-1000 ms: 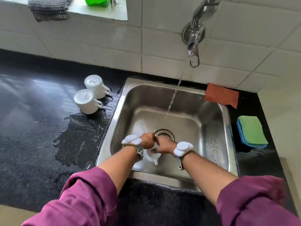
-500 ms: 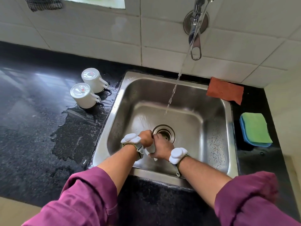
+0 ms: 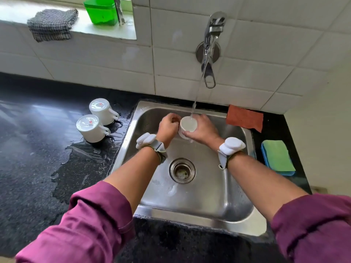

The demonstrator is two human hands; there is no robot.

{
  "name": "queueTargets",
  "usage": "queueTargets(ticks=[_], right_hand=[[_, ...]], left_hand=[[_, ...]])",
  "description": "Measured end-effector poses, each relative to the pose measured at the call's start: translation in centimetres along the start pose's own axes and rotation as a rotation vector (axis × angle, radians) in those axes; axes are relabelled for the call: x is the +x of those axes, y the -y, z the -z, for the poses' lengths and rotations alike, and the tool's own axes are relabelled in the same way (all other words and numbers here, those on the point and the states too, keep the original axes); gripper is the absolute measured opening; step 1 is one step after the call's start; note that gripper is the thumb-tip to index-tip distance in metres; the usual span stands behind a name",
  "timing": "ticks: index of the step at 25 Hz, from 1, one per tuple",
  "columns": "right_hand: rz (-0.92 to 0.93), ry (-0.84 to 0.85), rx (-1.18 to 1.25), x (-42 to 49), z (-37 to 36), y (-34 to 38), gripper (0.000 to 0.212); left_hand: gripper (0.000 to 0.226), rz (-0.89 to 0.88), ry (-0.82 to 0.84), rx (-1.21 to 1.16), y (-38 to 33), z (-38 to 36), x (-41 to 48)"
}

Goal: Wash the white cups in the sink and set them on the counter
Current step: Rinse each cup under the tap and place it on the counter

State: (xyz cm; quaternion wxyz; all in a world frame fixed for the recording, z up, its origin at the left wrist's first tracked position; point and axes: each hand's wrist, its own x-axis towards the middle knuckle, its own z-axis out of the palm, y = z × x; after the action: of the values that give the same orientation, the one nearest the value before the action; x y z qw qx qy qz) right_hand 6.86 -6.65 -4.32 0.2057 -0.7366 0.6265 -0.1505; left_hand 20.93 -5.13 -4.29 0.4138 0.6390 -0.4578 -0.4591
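Note:
A white cup [image 3: 188, 124] is held mouth up over the back of the steel sink [image 3: 237, 204], right under the stream from the wall tap [image 3: 209, 59], and water runs into it. My right hand [image 3: 204, 129] wraps round its right side. My left hand [image 3: 168, 126] grips its left side with curled fingers. Two more white cups [image 3: 91, 128] [image 3: 101, 110] stand upside down on the wet black counter [image 3: 38, 158] left of the sink, handles pointing right.
A rust-coloured cloth [image 3: 245, 119] lies at the sink's back right corner. A green and blue sponge [image 3: 277, 157] sits on the right counter. A grey cloth [image 3: 52, 23] and a green container [image 3: 101, 11] are on the window ledge. A puddle spreads left of the sink.
Both hands have lifted the cup from the sink's near side, by the drain, to the back under the running water. The cup's mouth now faces up.

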Motion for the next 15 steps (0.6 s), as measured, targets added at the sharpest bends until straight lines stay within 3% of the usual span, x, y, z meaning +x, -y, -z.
queueTargets(ticks=[5, 8, 15], right_hand=[[0.070, -0.125, 0.092, 1.5, 4.4, 1.7, 0.063], [0.114, -0.098, 0.048, 1.2, 6.0, 1.7, 0.063], [0.144, -0.023, -0.038, 0.4, 7.0, 2.6, 0.059]], left_hand=[[0.016, 0.326, 0.109, -0.680, -3.9, -0.3, 0.8], [0.026, 0.393, 0.193, -0.736, -3.7, -0.3, 0.7], [0.038, 0.392, 0.220, -0.756, -3.3, -0.6, 0.3]])
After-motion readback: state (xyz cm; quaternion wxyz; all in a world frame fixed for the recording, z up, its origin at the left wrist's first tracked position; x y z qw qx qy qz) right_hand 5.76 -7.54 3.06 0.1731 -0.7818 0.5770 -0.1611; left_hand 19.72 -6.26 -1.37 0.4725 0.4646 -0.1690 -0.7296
